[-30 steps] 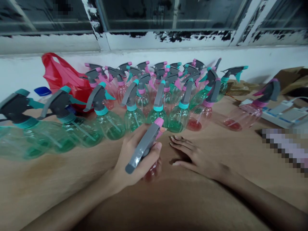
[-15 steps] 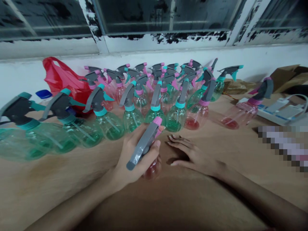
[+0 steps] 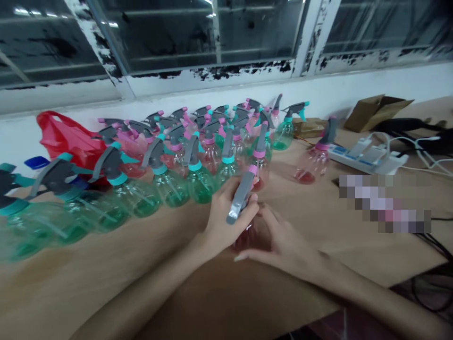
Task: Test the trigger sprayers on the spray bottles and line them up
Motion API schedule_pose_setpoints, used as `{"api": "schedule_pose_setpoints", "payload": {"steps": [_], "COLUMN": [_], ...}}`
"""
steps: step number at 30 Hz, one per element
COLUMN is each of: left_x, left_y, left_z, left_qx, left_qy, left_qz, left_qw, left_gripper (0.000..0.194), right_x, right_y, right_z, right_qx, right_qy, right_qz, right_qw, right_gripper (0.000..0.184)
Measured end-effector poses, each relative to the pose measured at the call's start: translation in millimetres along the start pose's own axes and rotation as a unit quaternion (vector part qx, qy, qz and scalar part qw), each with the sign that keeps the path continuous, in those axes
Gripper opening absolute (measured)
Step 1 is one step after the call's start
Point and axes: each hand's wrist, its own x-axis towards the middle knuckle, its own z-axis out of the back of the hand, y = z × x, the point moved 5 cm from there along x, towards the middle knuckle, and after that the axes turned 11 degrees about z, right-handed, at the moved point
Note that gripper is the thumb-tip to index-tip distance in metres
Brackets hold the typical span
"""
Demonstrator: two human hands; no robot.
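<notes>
My left hand (image 3: 222, 219) is closed around the neck of a pink spray bottle (image 3: 242, 194) with a grey trigger head and pink nozzle. Its clear body, with red liquid low inside, shows below my fingers near the table. To its right, my right hand (image 3: 292, 243) curves about the lower body, thumb and fingers apart; whether it touches the bottle I cannot tell. Just beyond stands another pink spray bottle (image 3: 259, 160). A row of green spray bottles (image 3: 172, 186) with teal collars runs to the left.
More spray bottles crowd toward the wall. A red plastic bag (image 3: 67, 137) sits behind them on the left. One pink bottle (image 3: 311, 163) stands apart at right, near a white power strip (image 3: 368, 158) with cables. A brown cardboard box (image 3: 378, 113) lies behind.
My view has turned to the right. My right hand has come in from lying on the table to beside the held bottle. The left hand keeps its grip.
</notes>
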Motion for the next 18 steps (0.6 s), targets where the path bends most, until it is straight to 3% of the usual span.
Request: {"api": "schedule_pose_setpoints", "payload": {"steps": [5, 10, 14, 18], "left_x": [20, 39, 46, 39], "left_y": [-14, -26, -28, -11], "left_z": [-49.8, -87.9, -96.3, -82.6], "left_qx": [-0.048, -0.072, -0.056, 0.000], "left_qy": [0.035, 0.083, 0.117, 0.099], "left_qz": [-0.017, -0.034, -0.052, -0.039], "left_qw": [0.998, 0.993, 0.990, 0.994], "left_gripper": [0.026, 0.046, 0.074, 0.079], "right_x": [-21, -38, -38, -31], "right_y": [-19, -46, -66, -83], "right_z": [23, 48, 68, 85], "right_qx": [-0.123, -0.202, -0.199, -0.231], "right_qy": [-0.061, -0.088, -0.094, -0.109], "right_qz": [-0.032, -0.058, -0.010, 0.008], "right_qw": [0.990, 0.974, 0.975, 0.967], "right_gripper": [0.073, 0.057, 0.058, 0.058]}}
